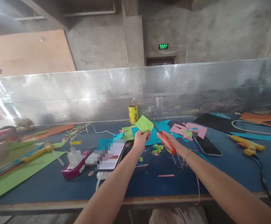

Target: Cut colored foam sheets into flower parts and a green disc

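A light green piece of paper (143, 123) is pinched in my left hand (141, 139), raised over the middle of the table. My right hand (169, 142) is wrapped round red-handled scissors (168, 141), their blades pointing up and left at the right edge of that paper. Blue paper (163, 127) lies beneath and behind both hands. Below them are small green paper scraps (157, 150). Pink cut paper (188, 130) rests to the right of my right hand, beside a dark phone (208, 145).
A yellow glue gun (248, 145) with a black cable lies at the right. To the left are a magenta power strip (76, 165), a tablet-like device (112, 155) and a large green sheet (30, 169). A yellow roll (133, 114) stands before the perforated metal screen (79, 96).
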The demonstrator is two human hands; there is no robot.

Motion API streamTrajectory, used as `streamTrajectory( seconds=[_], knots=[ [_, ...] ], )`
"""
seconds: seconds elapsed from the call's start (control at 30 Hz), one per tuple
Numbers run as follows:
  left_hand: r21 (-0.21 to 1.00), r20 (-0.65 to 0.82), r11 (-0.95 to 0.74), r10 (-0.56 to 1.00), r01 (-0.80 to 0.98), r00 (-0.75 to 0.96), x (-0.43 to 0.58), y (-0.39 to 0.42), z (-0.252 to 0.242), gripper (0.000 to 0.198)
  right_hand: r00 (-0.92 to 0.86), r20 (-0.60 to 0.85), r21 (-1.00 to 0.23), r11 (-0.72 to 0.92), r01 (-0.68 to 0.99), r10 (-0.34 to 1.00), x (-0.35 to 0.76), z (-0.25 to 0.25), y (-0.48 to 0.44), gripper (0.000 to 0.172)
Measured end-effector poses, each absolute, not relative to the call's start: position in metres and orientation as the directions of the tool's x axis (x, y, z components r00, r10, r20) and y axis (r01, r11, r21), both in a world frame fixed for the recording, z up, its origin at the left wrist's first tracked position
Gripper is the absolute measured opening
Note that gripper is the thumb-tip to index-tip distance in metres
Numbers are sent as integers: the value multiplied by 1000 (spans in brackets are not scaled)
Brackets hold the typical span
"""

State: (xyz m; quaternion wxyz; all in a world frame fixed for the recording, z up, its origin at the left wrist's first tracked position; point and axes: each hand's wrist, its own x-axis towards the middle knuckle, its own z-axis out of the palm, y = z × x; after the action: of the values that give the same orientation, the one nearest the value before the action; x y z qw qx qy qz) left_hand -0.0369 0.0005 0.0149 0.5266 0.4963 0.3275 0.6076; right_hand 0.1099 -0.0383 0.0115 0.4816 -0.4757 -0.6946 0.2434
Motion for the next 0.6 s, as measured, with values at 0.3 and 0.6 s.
streamTrajectory(
  seconds=[0.3, 0.6],
  knots=[
    [930, 233, -222, 973, -292, 3, -40, 1, 18, 20, -74, 485, -614, 400, 680, 871, 112, 15, -33, 37],
    [930, 210, -191, 977, -313, 28, -40, 4, 15, 23, -50, 449, -675, 375, 635, 892, 113, 9, -29, 34]
  ],
)
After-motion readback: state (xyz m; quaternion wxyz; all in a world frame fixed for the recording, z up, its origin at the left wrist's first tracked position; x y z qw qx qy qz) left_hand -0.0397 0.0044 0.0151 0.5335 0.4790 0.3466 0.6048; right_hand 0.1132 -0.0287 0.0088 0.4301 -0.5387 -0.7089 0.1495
